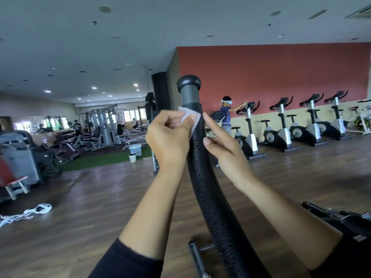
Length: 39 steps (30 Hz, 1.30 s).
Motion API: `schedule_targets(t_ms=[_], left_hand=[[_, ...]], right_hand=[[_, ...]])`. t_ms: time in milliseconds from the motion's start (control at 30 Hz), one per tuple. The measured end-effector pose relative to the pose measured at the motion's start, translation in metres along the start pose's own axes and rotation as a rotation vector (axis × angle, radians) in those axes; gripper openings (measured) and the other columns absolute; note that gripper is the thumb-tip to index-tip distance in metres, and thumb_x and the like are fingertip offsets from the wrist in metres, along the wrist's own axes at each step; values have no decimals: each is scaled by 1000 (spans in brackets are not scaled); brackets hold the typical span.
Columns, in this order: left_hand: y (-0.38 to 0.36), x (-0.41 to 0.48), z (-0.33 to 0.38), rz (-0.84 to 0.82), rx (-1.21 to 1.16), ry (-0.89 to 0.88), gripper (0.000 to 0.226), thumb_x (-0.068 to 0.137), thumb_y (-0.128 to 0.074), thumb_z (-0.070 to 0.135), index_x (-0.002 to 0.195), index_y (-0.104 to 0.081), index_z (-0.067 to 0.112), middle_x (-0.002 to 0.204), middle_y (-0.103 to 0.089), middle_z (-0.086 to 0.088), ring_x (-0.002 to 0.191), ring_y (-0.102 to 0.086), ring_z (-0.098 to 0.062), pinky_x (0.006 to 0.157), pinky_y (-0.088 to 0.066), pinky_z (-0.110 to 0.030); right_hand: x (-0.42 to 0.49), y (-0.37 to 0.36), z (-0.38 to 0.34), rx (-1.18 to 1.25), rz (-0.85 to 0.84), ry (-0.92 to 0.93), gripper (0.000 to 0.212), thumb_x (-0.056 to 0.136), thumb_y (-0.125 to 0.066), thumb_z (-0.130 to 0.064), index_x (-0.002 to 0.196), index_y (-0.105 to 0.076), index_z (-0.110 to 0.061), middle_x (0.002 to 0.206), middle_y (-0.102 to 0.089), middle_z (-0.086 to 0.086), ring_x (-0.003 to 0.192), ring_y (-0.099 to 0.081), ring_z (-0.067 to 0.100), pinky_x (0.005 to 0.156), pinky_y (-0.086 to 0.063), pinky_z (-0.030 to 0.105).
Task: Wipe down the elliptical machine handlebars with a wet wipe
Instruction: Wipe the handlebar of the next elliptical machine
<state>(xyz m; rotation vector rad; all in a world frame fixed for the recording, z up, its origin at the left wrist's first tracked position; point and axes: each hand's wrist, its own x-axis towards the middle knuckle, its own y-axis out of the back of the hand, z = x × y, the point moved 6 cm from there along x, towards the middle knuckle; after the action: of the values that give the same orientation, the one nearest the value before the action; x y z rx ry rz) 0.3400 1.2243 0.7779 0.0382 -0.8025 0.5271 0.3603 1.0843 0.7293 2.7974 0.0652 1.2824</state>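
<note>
A black foam-covered elliptical handlebar (208,193) rises in a curve from the lower right to a grey neck and round black cap (188,83) at centre. Its grip is dotted with small wet spots. A white wet wipe (190,116) lies against the upper left side of the grip, just under the grey neck. My left hand (167,137) pinches the wipe against the bar. My right hand (221,149) holds the bar's right side, thumb on the front and fingers reaching behind it.
A person wearing a headset (226,114) stands at a row of exercise bikes (281,125) along the red wall. Weight machines (100,129) fill the left background. A white bucket (132,157) sits on green turf. The elliptical's frame (345,219) is at lower right.
</note>
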Motion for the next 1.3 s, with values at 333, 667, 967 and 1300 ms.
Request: schedule_targets(t_ms=[333, 667, 967, 1300], left_hand=[[0, -10, 1, 31, 85, -64, 18, 74, -80, 17, 73, -64, 25, 76, -69, 7, 68, -64, -4, 66, -48, -11], [1, -10, -4, 28, -35, -132, 12, 77, -79, 14, 76, -69, 22, 70, -67, 10, 62, -60, 0, 65, -46, -9], [6, -18, -18, -70, -132, -91, 9, 79, -78, 12, 79, -70, 16, 70, -68, 10, 61, -61, 4, 65, -45, -8], [-2, -7, -39, -116, -397, 49, 0, 83, -73, 10, 83, -73, 10, 71, -70, 1, 63, -62, -4, 69, -50, -22]], right_hand=[[-6, -1, 4, 84, -12, -16, 58, 94, -51, 1, 139, -42, -34, 138, -55, 0, 100, -55, 8, 93, -43, 16], [-5, -1, 1, 58, 29, -8, 59, 82, -54, -17, 135, -45, -42, 136, -54, -16, 115, -53, 37, 109, -39, 40], [-4, -1, 2, 10, 23, -1, 57, 84, -54, -19, 134, -46, -44, 140, -51, -12, 115, -55, 32, 111, -37, 44], [-9, -1, 4, -6, 7, 4, 57, 84, -54, -21, 136, -45, -45, 140, -53, -9, 112, -56, 31, 109, -39, 45]])
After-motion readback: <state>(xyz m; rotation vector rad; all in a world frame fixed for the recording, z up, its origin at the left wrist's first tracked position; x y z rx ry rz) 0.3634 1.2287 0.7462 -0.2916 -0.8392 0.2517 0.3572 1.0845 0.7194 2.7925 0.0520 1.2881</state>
